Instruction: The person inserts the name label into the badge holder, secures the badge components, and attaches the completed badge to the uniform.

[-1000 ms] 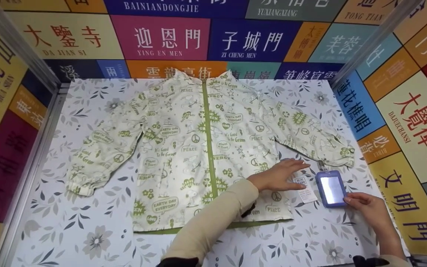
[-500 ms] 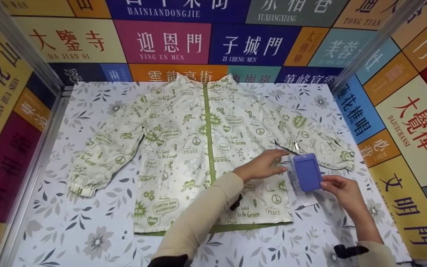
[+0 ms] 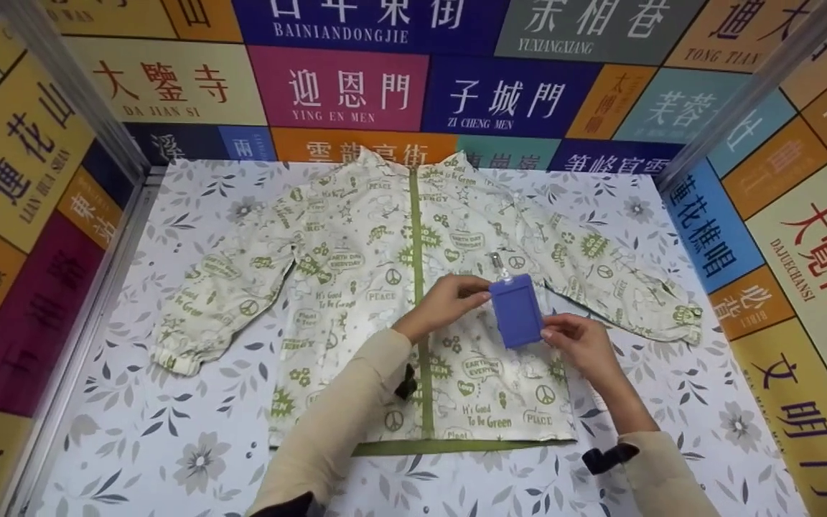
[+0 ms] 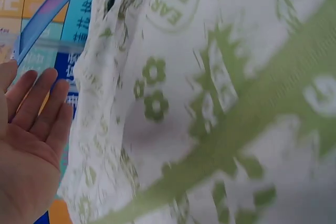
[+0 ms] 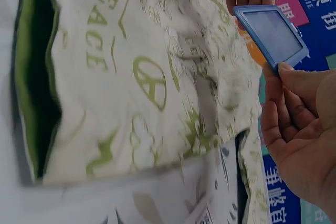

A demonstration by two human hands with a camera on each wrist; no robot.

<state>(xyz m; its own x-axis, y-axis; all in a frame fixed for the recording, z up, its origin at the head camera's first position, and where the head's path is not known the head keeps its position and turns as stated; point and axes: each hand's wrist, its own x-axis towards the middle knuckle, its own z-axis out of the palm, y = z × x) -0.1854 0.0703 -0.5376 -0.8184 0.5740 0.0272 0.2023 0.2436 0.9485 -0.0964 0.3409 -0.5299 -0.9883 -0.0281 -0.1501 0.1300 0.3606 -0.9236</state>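
Note:
A blue-purple badge holder (image 3: 517, 311) with a metal clip (image 3: 497, 263) at its top is up over the right front of a spread jacket (image 3: 356, 316). My right hand (image 3: 586, 348) pinches its lower right corner between thumb and fingers. At its upper left corner my left hand (image 3: 449, 301) has thumb and index finger on the edge, the other fingers loosely extended in the left wrist view. The right wrist view shows the holder's clear window. The jacket is white with green print and a green zip strip (image 3: 417, 301), lying front up with sleeves spread.
The jacket lies on a table (image 3: 202, 467) with a floral cover. Walls of colourful panels (image 3: 338, 90) with Chinese characters enclose the back and sides, with metal posts (image 3: 72, 86) at the corners. A paper tag (image 5: 199, 213) lies beside the jacket's hem, partly out of view.
The badge holder has been lifted from the table at right, turned over, and carried left over the jacket by my right hand. My left hand has moved left and come to its upper corner.

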